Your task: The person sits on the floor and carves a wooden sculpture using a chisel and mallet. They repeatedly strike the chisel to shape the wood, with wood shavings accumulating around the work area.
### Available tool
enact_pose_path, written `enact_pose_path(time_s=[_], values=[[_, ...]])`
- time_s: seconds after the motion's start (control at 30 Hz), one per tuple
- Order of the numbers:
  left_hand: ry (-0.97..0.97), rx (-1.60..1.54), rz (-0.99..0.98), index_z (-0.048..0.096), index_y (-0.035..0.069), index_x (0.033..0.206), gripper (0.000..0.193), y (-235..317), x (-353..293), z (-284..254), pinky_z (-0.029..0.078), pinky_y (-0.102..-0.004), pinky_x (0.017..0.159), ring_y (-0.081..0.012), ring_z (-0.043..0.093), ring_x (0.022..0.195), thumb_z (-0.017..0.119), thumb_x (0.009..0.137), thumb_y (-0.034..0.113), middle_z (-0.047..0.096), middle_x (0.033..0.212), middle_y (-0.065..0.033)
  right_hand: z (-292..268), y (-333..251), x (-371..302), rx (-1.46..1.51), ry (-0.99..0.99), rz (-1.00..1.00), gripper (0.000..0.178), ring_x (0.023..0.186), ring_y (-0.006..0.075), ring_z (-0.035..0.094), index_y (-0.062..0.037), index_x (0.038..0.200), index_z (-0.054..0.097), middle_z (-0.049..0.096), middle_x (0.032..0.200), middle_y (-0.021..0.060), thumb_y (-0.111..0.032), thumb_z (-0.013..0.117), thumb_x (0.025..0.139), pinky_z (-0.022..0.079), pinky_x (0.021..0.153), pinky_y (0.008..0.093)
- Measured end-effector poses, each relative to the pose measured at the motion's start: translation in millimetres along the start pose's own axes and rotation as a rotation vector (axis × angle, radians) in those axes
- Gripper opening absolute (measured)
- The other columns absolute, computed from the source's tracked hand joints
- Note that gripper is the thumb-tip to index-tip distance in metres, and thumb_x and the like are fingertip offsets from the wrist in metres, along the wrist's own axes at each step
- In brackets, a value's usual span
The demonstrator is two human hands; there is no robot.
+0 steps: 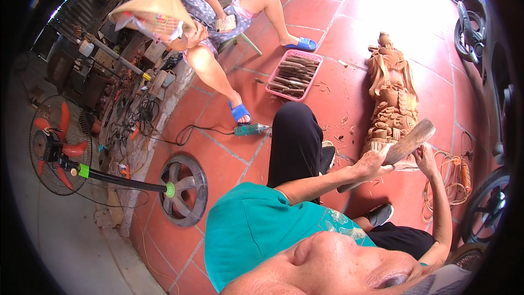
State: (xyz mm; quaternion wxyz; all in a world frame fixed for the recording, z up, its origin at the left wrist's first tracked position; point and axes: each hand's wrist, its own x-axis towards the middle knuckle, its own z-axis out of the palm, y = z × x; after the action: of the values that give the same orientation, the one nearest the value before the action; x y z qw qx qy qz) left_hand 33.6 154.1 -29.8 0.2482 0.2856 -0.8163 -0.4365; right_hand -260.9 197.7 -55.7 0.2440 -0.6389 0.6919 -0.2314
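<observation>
My left hand (372, 166) is closed round a club-shaped wooden mallet (410, 141), whose thick pale end points up to the right. The thinner end shows below my left wrist. Close beside the thick end, my right hand (425, 159) has its fingers curled; what they hold, if anything, is hidden. Just beyond both hands a carved wooden statue (392, 90) of a robed figure lies on the floor, its base towards me. The mallet and my hands cover part of that base.
A pink basket (300, 98) of chisel-like tools stands left of the statue. A seated person (210, 16) holds a conical hat (153, 12). Nearby are a green power tool (251, 129), a standing fan (59, 145), coiled hose (456, 177), and parked motorbikes (486, 205) at right. Wood chips litter the tiles.
</observation>
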Motion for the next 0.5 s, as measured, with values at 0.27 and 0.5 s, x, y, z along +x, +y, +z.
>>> enact_pose_path(time_s=[0.27, 0.5], values=[[0.008, 0.034, 0.034, 0.038, -0.012, 0.136, 0.074, -4.8, -0.9, 1.2, 0.055, -0.0513, 0.074, -0.0487, 0.067, 0.082, 0.072, 0.083, 0.026, 0.064, 0.088, -0.0359, -4.2, -15.3, -0.1, 0.022, -0.03, 0.014, 0.026, 0.092, 0.027, 0.068, -0.0008, 0.116, 0.059, 0.068, 0.102, 0.0169, -0.018, 0.062, 0.097, 0.054, 0.079, 0.0373], [-0.014, 0.039, 0.01, 0.04, -0.017, 0.131, 0.075, -0.8, -0.5, -1.3, 0.054, -0.053, 0.076, -0.0493, 0.066, 0.084, 0.072, 0.083, 0.03, 0.063, 0.088, -0.0371, 2.5, 3.5, 1.3, 0.128, -0.017, 0.022, 0.025, 0.092, 0.0263, 0.068, -0.0013, 0.116, 0.06, 0.068, 0.102, 0.0162, -0.017, 0.062, 0.097, 0.053, 0.078, 0.0361]])
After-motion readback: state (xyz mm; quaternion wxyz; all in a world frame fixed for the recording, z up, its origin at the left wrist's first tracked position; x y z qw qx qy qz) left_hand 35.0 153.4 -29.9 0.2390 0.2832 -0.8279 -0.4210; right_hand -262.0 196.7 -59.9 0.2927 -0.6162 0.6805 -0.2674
